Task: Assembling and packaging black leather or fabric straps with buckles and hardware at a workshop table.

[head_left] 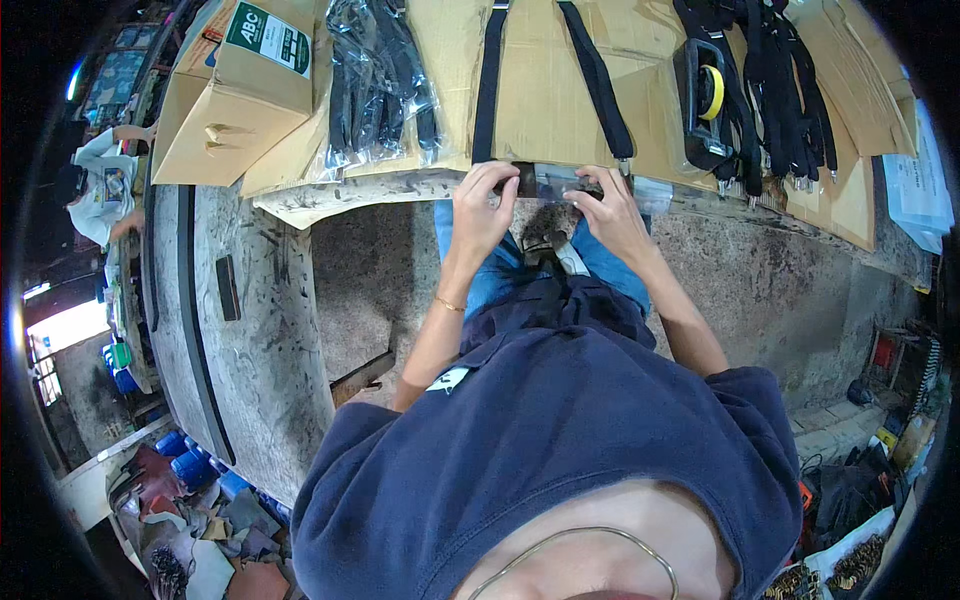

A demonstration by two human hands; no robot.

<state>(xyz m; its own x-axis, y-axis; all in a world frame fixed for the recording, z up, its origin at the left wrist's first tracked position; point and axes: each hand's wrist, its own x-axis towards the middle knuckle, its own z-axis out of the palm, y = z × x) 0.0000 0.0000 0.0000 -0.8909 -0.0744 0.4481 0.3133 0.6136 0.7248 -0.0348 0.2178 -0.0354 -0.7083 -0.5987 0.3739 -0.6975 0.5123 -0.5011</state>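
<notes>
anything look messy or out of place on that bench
Nothing is spilled or broken. Both hands, left hand and right hand, hold a clear bag at the bench edge. The cardboard sheets under the black straps overlap unevenly.

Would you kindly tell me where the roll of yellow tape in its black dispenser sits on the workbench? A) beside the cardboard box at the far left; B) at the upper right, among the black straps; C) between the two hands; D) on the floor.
B: the yellow tape roll in its black dispenser lies on the cardboard sheet at the upper right, beside the bundle of black straps, away from both hands.
</notes>
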